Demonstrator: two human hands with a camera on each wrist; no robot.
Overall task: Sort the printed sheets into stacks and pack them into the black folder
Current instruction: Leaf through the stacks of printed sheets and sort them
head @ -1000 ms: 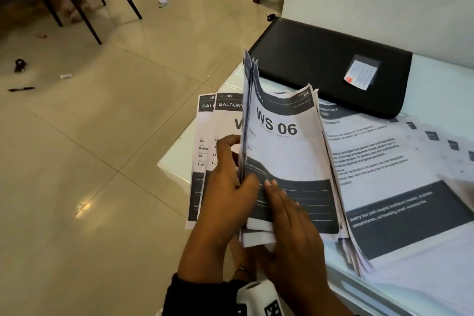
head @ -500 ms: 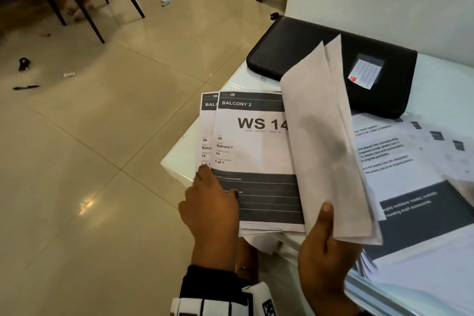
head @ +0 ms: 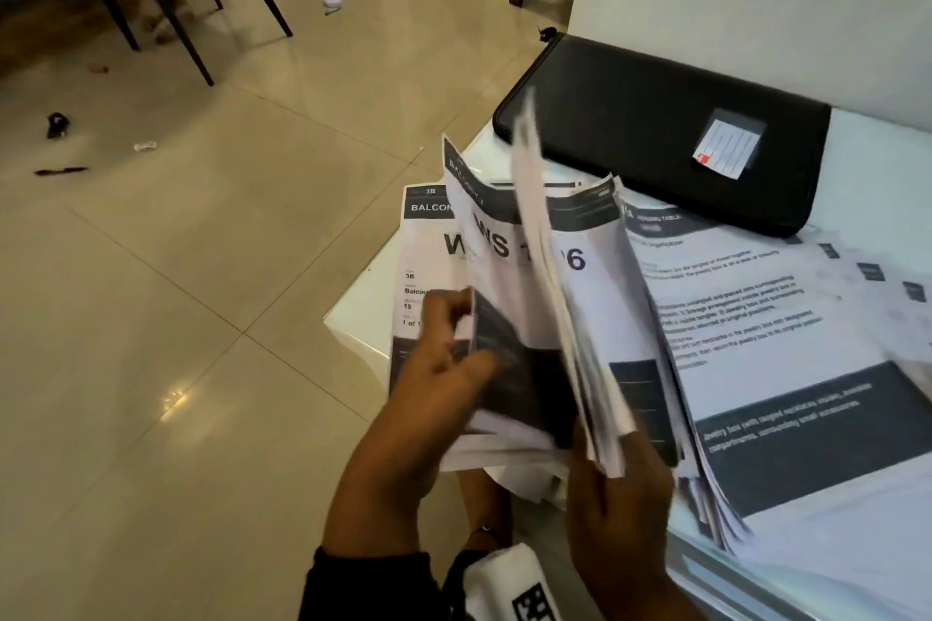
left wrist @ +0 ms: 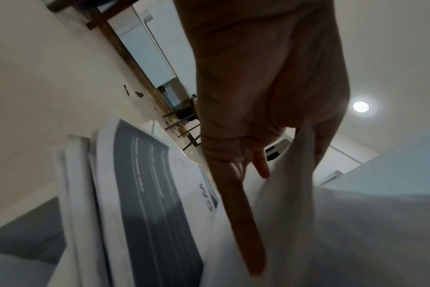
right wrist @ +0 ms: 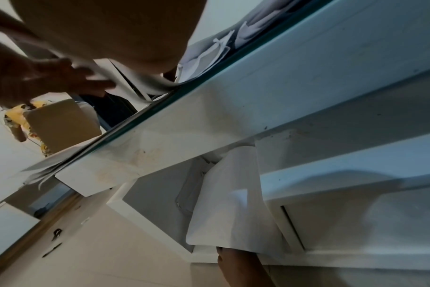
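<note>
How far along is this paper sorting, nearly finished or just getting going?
Early, by the look of it. Done: a few sheets marked Balcony lie apart at the table's left edge. In hand: the left hand and right hand are flipping through a raised bundle. Left: the black folder lies shut, and loose printouts still spread right.

The printed sheets (head: pixel 595 277) are white with charcoal-grey header bands, dark grey blocks low on the page and bold black lettering. The folder (head: pixel 645 116) is plain black, with a small white lined card (head: pixel 726 150) marked by a red spot. The tabletop (head: pixel 877 177) is glossy white. The floor (head: pixel 201 318) is beige tile with thin dark joints. The sleeve (head: pixel 363 585) is black.
</note>
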